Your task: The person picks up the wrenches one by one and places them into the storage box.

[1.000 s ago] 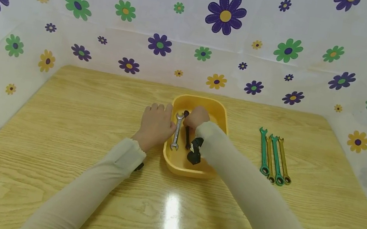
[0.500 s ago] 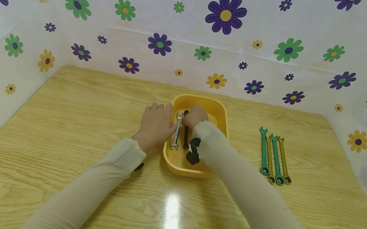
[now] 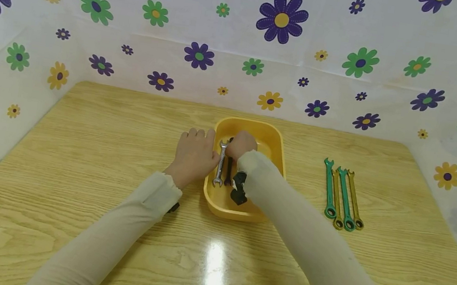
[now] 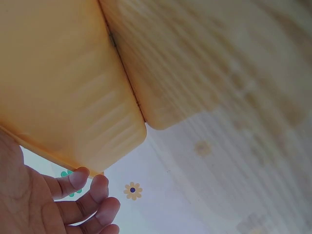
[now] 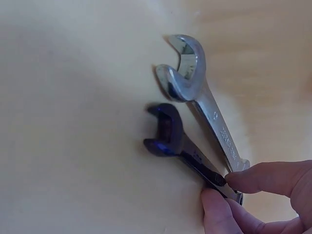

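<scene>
My right hand (image 3: 241, 146) is down inside a yellow plastic tub (image 3: 240, 216). Its thumb and fingers pinch the shaft of a dark open-end wrench (image 5: 195, 163). That wrench lies along a silver double open-end wrench (image 5: 214, 117), also on the tub's floor; in the head view the silver wrench is on the left and the two are nearly parallel. The dark one's far end is mostly covered by my right hand. At the tub's left side, my left hand (image 3: 195, 155) holds the rim, thumb over the edge and fingers along the outside, as the left wrist view shows.
To the right of the tub, two green ratchet wrenches (image 3: 329, 188) and two gold ones (image 3: 355, 199) lie side by side on the wooden table (image 3: 76, 165). A white flowered cloth (image 3: 153, 54) surrounds the back and sides.
My right hand has shifted slightly left with the dark wrench, which has swung from a slant to lie closer beside the silver one. My left hand stays at the rim.
</scene>
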`<state>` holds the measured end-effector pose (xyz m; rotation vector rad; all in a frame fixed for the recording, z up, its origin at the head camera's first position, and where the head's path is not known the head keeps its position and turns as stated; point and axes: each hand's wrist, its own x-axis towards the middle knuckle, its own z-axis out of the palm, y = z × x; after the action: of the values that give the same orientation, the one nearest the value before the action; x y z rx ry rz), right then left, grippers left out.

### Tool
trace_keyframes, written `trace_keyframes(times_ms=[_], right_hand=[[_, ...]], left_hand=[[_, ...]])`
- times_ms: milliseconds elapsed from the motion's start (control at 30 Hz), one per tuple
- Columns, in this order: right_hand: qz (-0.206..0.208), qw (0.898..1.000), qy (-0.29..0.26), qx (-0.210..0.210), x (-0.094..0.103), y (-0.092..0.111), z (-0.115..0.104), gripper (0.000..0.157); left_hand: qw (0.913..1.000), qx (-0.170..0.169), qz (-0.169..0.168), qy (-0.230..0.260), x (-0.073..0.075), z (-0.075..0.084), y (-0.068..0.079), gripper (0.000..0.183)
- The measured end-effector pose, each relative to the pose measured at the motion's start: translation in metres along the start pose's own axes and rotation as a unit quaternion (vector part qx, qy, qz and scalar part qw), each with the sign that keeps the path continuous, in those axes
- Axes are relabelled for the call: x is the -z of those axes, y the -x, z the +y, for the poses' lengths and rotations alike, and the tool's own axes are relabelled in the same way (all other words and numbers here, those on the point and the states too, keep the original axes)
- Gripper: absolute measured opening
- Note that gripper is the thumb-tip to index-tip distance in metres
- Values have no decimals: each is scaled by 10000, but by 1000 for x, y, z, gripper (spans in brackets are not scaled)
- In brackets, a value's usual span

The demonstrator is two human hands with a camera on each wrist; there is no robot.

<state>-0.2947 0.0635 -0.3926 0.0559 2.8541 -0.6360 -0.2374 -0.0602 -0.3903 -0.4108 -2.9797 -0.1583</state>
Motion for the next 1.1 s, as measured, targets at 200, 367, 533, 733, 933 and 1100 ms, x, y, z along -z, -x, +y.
trace_keyframes(times_ms=[200,367,533,733,933,1100], right_hand=[[0,9999,73,76,1,3,-2,38],[-13,9997,153,193,2,4,-2,36],[-128,9998,-6,182,2,1,2,29],[-378,9992,-100,116,3,-5,9,27],[-781,9964,-326,-33,8,-5,13,18],[-950,9949,-326,45,11,-4,16,14]], left_hand=[[10000,-1,-45,-41,1,0,0,28],[10000,-2,-28,-28,1,1,1,28],[10000,24,-3,-6,2,1,1,28],[10000,24,-8,-20,2,1,1,29],[10000,40,-65,-25,3,1,1,30],[10000,53,-55,9,2,2,1,31]])
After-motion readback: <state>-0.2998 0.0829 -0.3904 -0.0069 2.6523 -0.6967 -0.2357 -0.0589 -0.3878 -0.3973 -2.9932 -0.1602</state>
